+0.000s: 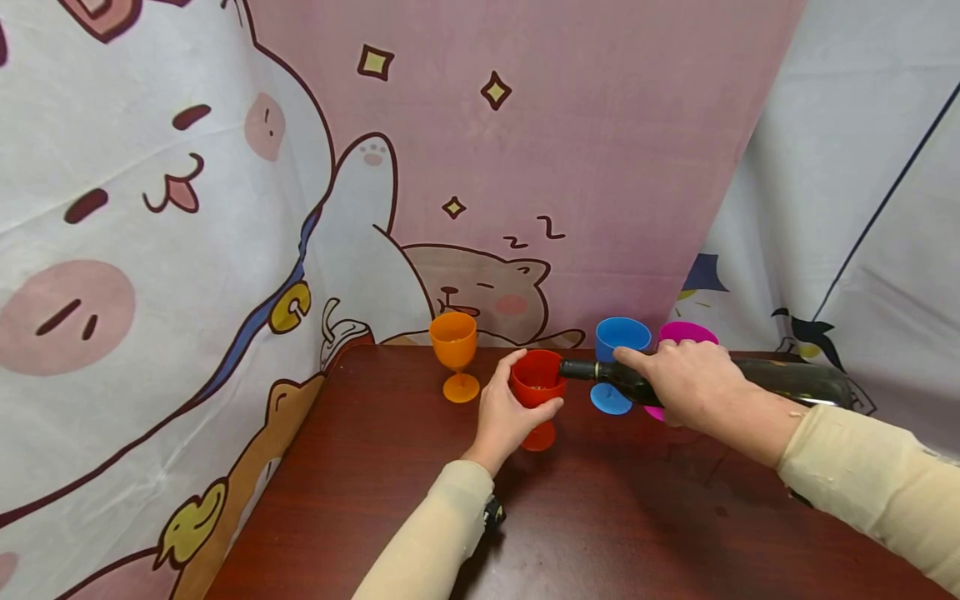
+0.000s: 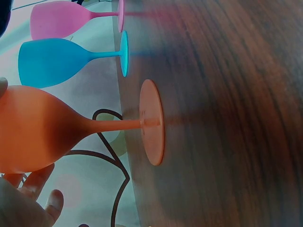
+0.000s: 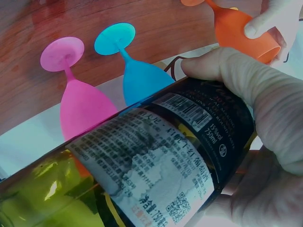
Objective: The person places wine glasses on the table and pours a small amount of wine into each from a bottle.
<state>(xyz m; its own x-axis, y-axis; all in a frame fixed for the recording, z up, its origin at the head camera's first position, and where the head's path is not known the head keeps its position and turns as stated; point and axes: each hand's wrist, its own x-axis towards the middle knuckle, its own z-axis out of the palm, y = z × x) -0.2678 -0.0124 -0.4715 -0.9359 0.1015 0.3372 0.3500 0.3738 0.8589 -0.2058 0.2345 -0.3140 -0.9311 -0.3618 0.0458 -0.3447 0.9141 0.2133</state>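
Right hand (image 1: 686, 383) curls round the dark bottle (image 1: 795, 383), thumb toward the neck. Left hand (image 1: 504, 417) wraps the bowl of the red goblet (image 1: 536, 375), which stands upright on the table (image 1: 375, 483), bottle mouth at its right rim; contact unclear. To pour well, I judge: steady the bowl, keep the mouth inside the rim, raise the base slowly. Farther off: orange goblet (image 1: 453, 340) left; blue goblet (image 1: 622, 335) and pink goblet (image 1: 686, 332) right.

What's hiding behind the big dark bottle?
In the head view, a blue cup and a pink cup stand behind the bottle. Their rims and parts of their bases show; the bottle and right hand cover their middles, so those can't be seen.
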